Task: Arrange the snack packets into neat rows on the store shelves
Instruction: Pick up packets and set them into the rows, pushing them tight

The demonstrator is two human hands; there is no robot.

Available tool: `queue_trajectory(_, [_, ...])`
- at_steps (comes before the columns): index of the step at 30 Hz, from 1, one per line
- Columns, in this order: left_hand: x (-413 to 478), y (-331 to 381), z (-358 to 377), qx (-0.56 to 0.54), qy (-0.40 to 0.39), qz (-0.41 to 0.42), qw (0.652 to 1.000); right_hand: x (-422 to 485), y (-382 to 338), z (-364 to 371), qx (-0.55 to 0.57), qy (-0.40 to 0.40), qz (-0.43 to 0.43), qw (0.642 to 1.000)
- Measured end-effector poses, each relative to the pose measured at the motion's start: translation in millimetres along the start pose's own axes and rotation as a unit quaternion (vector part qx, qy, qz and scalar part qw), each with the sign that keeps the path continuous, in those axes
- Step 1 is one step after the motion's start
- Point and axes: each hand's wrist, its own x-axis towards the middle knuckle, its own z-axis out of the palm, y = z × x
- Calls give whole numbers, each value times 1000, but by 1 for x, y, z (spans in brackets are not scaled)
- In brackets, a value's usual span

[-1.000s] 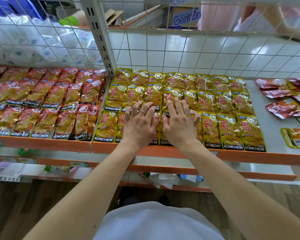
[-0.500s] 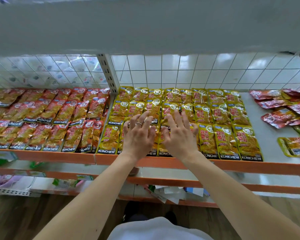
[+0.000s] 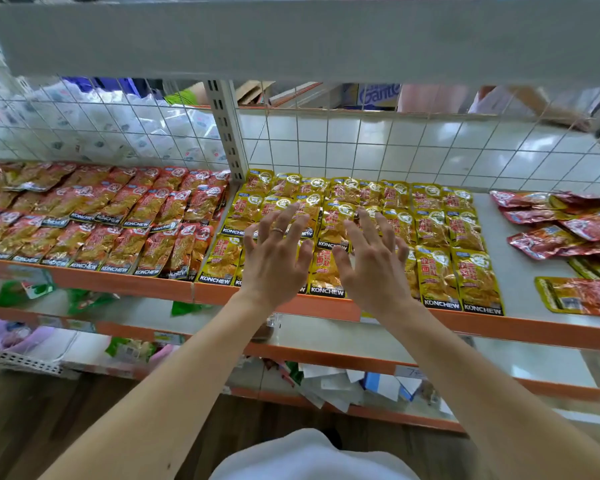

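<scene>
Fingers [image 3: 278, 225] spread on left hand [image 3: 274, 268] and right hand [image 3: 374, 271], gripping nothing, above yellow packets [image 3: 437, 271] mid-shelf [image 3: 520, 271]; likely best to lay palms flat and nudge edges evenly.

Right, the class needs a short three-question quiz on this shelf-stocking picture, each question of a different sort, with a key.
1. True or false: the left hand and the right hand each grip a packet.
2. Which hand wears the ring? A) left B) right C) neither
3. Fill in: the loose packets lying unsorted at the right end of the shelf are mostly ____ in colour.
Key: 1 false, both hands are open and spread over the yellow packets. 2 A. 3 red.
</scene>
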Motion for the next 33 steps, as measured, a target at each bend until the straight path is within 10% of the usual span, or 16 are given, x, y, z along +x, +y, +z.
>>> queue_trajectory(33, [-172,66,-99,14,-43,-47,998,-175,-21,-76,2,15,-58,998])
